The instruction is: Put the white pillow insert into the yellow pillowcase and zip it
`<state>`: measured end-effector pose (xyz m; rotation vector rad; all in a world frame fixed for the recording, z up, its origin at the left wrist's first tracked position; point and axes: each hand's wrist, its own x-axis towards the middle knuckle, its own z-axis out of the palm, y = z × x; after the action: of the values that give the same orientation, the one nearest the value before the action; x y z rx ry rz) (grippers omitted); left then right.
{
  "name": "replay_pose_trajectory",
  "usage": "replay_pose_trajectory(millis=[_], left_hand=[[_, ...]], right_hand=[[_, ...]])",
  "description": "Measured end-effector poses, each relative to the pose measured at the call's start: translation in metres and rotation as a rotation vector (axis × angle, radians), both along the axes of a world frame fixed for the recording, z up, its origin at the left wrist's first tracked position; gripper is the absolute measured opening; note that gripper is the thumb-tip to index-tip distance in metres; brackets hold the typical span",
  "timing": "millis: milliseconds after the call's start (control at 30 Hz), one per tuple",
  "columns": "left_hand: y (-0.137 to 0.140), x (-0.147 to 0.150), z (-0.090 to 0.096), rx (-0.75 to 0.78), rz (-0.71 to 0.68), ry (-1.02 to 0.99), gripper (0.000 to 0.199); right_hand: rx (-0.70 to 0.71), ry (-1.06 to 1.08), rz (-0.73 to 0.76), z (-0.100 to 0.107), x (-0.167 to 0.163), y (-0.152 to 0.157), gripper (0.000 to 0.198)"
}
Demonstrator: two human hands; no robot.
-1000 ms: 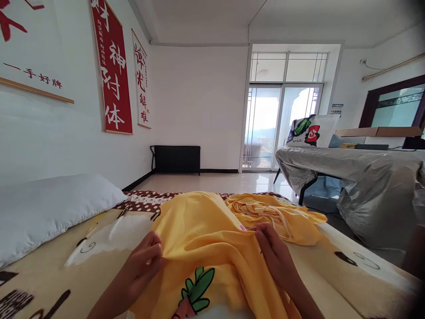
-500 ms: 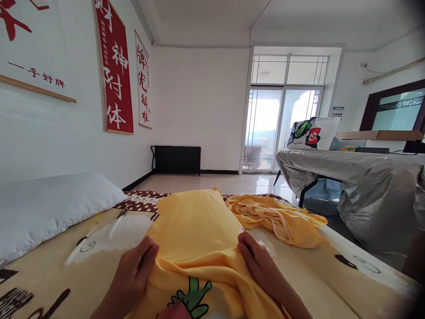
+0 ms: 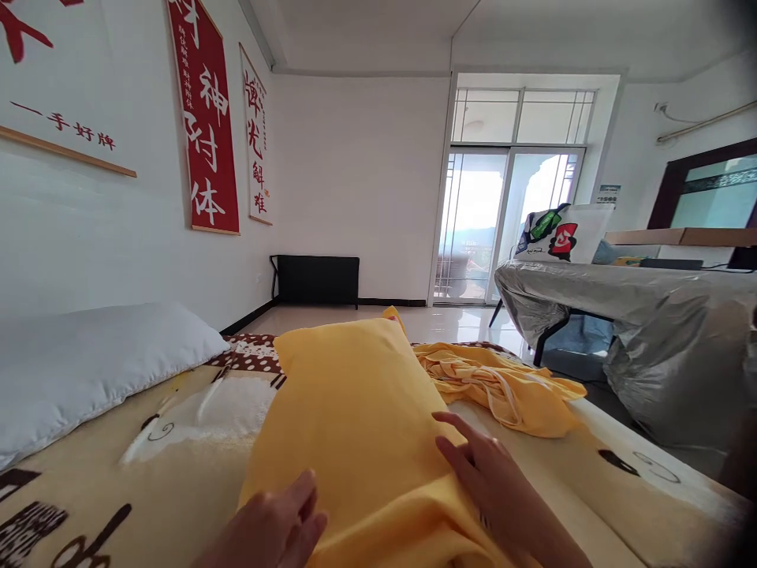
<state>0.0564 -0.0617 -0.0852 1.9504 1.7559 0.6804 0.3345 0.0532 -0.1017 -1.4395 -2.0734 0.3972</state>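
Note:
A yellow pillowcase (image 3: 348,394) lies lengthwise in front of me, its far part plump as though around a pillow, its near part loose and folded. Over its near left side is my left hand (image 3: 275,525), fingers bent and parted, gripping no cloth that I can see. My right hand (image 3: 494,477) rests at the right edge of the pillowcase, open, with thumb and forefinger apart. Beyond it, to the right, a crumpled yellow cloth (image 3: 502,390) with pale edging lies in a heap.
A white pillow (image 3: 112,363) lies at the left on the patterned bed cover (image 3: 195,465). At right stands a table under a silvery plastic cover (image 3: 668,331), holding a printed bag (image 3: 568,233) and boxes. A black folded panel (image 3: 318,280) leans on the far wall.
Both hands have let go of the pillowcase's gathered sides and opened. The case now covers more toward me, and its green plant print has gone from view. My left hand has moved nearer and rightward.

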Motion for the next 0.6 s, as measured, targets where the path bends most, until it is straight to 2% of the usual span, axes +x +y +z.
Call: replay_pose_trajectory(millis=[67, 167, 300, 400, 500, 600], left_hand=[[0.016, -0.005, -0.006, -0.055, 0.002, -0.031, 0.031], [0.045, -0.015, -0.021, -0.088, 0.049, -0.005, 0.032], [0.071, -0.035, -0.044, -0.097, 0.17, 0.077, 0.036], [0.078, -0.054, -0.057, -0.134, 0.322, 0.089, 0.041], [0.083, -0.072, -0.064, -0.071, 0.407, -0.117, 0.027], [0.086, -0.082, -0.068, 0.028, 0.389, -0.428, 0.016]], right_hand=[[-0.081, -0.097, 0.035, -0.011, -0.005, 0.01, 0.052], [-0.156, -0.133, 0.048, -0.03, -0.012, 0.028, 0.055], [-0.186, -0.137, -0.035, -0.043, -0.007, 0.049, 0.056], [-0.224, -0.173, -0.128, -0.049, 0.006, 0.06, 0.057], [-0.293, -0.139, -0.213, -0.061, 0.021, 0.072, 0.06], [-0.303, -0.03, -0.196, -0.079, 0.032, 0.086, 0.063]])
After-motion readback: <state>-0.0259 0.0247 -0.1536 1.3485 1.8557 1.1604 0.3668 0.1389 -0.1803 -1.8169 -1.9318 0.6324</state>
